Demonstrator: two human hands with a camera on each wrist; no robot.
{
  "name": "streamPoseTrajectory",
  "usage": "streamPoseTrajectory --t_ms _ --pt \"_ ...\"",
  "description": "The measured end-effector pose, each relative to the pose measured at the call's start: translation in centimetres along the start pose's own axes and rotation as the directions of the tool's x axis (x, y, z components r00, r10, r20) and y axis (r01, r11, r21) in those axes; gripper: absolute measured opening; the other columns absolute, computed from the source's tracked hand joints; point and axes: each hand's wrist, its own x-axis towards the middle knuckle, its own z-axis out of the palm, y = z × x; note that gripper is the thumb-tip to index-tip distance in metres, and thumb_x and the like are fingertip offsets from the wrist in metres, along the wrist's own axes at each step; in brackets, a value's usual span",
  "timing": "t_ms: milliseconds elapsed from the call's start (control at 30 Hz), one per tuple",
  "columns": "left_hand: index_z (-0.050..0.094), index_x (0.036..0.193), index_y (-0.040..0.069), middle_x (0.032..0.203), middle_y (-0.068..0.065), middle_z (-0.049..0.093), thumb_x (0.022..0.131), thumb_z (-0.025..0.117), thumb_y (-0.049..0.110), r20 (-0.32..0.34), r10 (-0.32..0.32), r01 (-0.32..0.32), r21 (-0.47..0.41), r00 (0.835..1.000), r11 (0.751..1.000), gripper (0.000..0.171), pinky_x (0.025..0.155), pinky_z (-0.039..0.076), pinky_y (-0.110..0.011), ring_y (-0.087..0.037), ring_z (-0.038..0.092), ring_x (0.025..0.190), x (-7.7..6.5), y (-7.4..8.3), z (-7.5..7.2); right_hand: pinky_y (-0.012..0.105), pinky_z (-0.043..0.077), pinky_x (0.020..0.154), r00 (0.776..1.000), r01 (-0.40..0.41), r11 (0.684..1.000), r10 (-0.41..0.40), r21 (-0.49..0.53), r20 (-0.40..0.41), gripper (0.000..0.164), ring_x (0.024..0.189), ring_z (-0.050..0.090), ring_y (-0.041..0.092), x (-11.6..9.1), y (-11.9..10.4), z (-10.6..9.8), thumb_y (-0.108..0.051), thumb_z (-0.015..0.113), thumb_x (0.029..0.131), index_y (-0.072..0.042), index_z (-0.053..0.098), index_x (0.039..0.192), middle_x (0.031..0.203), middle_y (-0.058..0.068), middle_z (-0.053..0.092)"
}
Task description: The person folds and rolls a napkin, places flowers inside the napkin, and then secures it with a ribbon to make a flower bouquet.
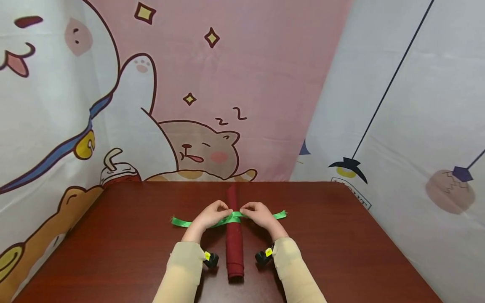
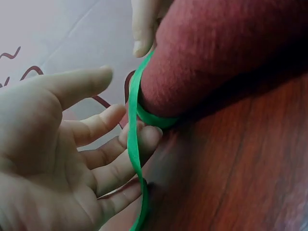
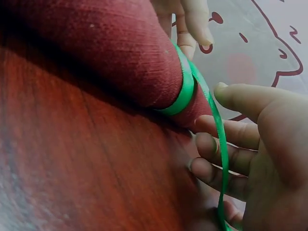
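A dark red rolled cloth [image 1: 235, 248] lies lengthwise on the table, with a green ribbon [image 1: 182, 222] wrapped around it beyond its middle. The ribbon's two tails stretch out to the left and right. My left hand [image 1: 212, 214] is at the ribbon on the left of the roll. In the left wrist view, its thumb and fingers are spread apart, and the ribbon [image 2: 134, 130] passes across the fingertips. My right hand [image 1: 261, 214] mirrors it on the other side. The right wrist view shows its thumb apart from loosely bent fingers, with the ribbon [image 3: 219, 130] running down past them.
The reddish-brown wooden table [image 1: 322, 252] reaches back to a printed cloth backdrop [image 1: 265, 84] with cartoon animals. A black wrist camera [image 1: 211, 260] sits under the left wrist, and another camera [image 1: 262, 257] under the right, either side of the roll.
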Motion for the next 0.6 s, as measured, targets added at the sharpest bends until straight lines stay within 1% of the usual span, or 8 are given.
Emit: streamPoseTrajectory --t_ms 100,300,433,533,600 --pt "0.061 0.101 0.008 0.099 -0.004 0.062 0.089 0.068 0.031 0.026 0.003 -0.003 0.031 1.000 0.999 0.026 0.079 0.045 -0.038 -0.020 0.055 0.090 -0.16 -0.09 -0.28 0.032 0.050 0.065 1.000 -0.008 1.000 0.008 0.018 0.013 0.027 0.075 0.059 0.015 -0.07 0.10 0.11 -0.030 0.063 0.094 -0.007 0.071 0.103 0.089 0.002 0.067" --pt "0.063 0.100 0.006 0.092 -0.003 0.062 0.084 0.073 0.027 0.078 0.016 -0.020 0.051 0.997 0.998 0.028 0.075 0.044 -0.035 -0.018 0.053 0.084 -0.35 -0.18 -0.79 0.032 0.048 0.066 1.000 -0.010 1.000 0.010 0.009 -0.005 0.023 0.074 0.056 0.014 -0.17 0.18 0.06 -0.030 0.067 0.090 -0.009 0.073 0.096 0.085 -0.001 0.065" --pt "0.065 0.095 0.007 0.088 -0.002 0.061 0.083 0.075 0.028 0.102 0.015 -0.021 0.062 0.995 0.998 0.026 0.070 0.043 -0.033 -0.018 0.052 0.080 -0.40 -0.46 -0.91 0.032 0.046 0.067 1.000 0.008 1.000 -0.007 0.016 -0.010 0.020 0.075 0.054 0.014 -0.04 0.50 0.00 -0.029 0.070 0.088 -0.010 0.074 0.092 0.086 -0.002 0.065" --pt "0.066 0.090 0.008 0.085 0.000 0.060 0.082 0.075 0.029 0.114 0.003 -0.011 0.070 0.993 0.998 0.023 0.066 0.042 -0.032 -0.017 0.051 0.076 -0.49 -0.65 -1.01 0.032 0.045 0.067 1.000 0.006 0.999 -0.006 0.043 -0.001 0.018 0.076 0.053 0.015 0.05 0.71 -0.04 -0.027 0.071 0.087 -0.010 0.074 0.090 0.086 -0.002 0.065" --pt "0.067 0.087 0.009 0.082 0.001 0.059 0.083 0.075 0.029 0.125 -0.003 -0.007 0.081 0.992 0.997 0.022 0.066 0.042 -0.033 -0.016 0.050 0.074 -0.55 -0.76 -1.07 0.032 0.045 0.067 1.000 -0.002 0.998 0.002 0.064 0.009 0.016 0.076 0.053 0.015 0.07 0.77 -0.07 -0.025 0.072 0.087 -0.009 0.074 0.090 0.086 -0.001 0.065"
